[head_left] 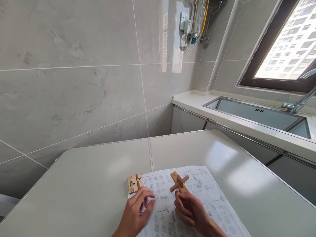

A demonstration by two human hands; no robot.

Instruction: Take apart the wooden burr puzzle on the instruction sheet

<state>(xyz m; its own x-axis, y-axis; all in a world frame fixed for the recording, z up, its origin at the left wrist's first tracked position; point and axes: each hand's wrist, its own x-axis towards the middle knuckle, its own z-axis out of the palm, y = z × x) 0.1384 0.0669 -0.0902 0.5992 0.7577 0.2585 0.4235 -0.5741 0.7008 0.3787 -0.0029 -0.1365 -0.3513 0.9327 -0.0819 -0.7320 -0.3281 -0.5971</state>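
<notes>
A printed instruction sheet (197,194) lies on a pale grey table (93,184). On its upper middle sits a crossed assembly of wooden puzzle bars (179,183), one marked with a number. My right hand (191,210) pinches the near end of that assembly, fingers curled. At the sheet's left edge lie several loose wooden puzzle pieces (134,183) stacked side by side. My left hand (137,212) rests on the sheet just below them, fingers loosely bent and apart, its fingertips close to the pieces and holding nothing.
Grey tiled wall (74,82) rises behind the table. To the right runs a white counter with a steel sink (256,113) and tap (300,102) under a window. Pipes and a socket (190,26) hang high on the wall.
</notes>
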